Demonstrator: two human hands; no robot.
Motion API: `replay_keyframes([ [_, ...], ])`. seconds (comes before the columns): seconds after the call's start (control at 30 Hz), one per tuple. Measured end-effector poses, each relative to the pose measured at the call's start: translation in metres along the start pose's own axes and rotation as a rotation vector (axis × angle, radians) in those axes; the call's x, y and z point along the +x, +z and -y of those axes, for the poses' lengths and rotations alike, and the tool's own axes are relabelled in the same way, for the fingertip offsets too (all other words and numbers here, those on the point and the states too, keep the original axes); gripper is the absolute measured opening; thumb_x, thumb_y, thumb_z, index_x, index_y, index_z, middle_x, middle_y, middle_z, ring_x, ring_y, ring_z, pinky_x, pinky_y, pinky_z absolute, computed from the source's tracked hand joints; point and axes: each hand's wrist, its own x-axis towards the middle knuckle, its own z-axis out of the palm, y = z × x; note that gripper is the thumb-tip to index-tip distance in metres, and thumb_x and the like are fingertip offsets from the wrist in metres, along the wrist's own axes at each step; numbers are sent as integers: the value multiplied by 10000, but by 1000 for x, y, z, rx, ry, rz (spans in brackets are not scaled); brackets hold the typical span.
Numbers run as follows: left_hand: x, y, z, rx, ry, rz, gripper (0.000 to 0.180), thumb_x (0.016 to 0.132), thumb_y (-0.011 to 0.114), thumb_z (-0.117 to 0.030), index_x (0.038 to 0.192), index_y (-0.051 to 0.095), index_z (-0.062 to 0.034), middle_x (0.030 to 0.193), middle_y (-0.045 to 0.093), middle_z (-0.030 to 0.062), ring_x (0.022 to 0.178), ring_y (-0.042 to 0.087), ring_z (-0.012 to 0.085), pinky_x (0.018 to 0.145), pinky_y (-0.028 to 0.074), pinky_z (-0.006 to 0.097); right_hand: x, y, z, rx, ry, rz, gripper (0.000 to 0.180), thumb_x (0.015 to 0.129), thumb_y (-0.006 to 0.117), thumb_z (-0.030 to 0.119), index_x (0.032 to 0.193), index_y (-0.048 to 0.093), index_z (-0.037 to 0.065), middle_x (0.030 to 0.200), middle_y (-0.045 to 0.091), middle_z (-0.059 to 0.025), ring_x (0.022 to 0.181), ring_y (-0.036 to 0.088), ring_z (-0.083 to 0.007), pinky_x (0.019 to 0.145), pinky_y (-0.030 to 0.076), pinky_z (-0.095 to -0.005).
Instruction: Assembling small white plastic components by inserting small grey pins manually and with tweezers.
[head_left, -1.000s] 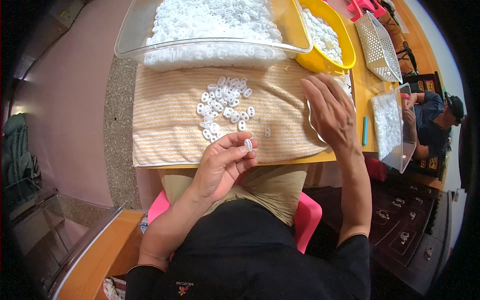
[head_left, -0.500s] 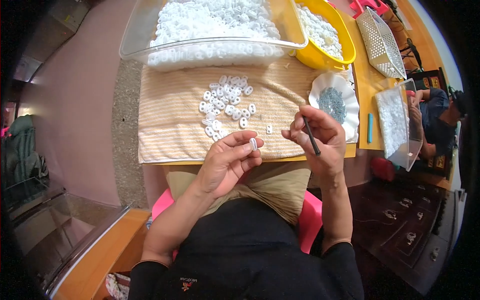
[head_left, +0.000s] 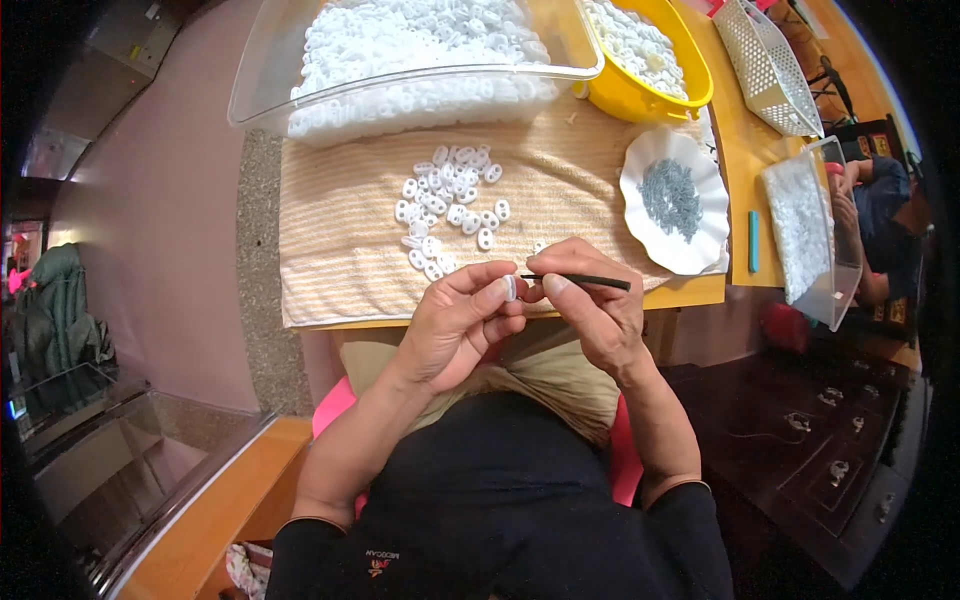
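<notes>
Pinching a small white plastic ring (head_left: 510,288) between thumb and forefinger, the left hand (head_left: 455,325) holds it upright just off the near edge of the table, facing the other hand. The right hand (head_left: 590,305) is closed in a pen-like grasp on a thin dark tool (head_left: 577,281), which lies almost level, its long axis running left to right, with the free end out to the right of the knuckles and the working tip pointing left at the ring. Tip and ring look to be touching or nearly so; the view is too small to settle which. The ring sits directly left of the right hand's fingertips, so the tool is lined up with it along its own length, and both hands are equally close to the piece.

Just beyond the hands, on a striped beige cloth (head_left: 340,240), lies a loose cluster of white rings (head_left: 447,205), nearer the left hand. Beyond and right of the right hand stands a scalloped white dish (head_left: 640,215) of small grey parts (head_left: 670,195). Farther off are a clear tub of white rings (head_left: 400,90) and a yellow bowl (head_left: 630,95).
</notes>
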Motion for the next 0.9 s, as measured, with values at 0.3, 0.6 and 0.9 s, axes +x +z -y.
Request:
replay_keyframes([
  [0.3,0,2,0,35,5,-73,210,908,592,-61,1109,592,-1,934,654,102,806,648,146,710,587,273,-4,1,-3,-32,91,-21,158,844,592,-62,993,638,-41,963,620,-132,856,598,-159,747,491,-249],
  [0.6,-1,-3,1,72,-3,-26,222,909,601,-69,1123,596,-11,966,665,88,843,657,151,756,575,287,1,3,-5,-219,-77,18,112,801,684,50,899,682,-5,830,660,-104,747,638,-173,664,498,-279],
  [0.9,-2,-1,0,164,38,-65,204,909,598,-65,1104,609,-5,972,668,100,855,663,165,758,574,292,5,1,-4,-233,-104,90,90,776,694,-12,864,677,-5,808,657,-100,736,622,-168,648,473,-266],
])
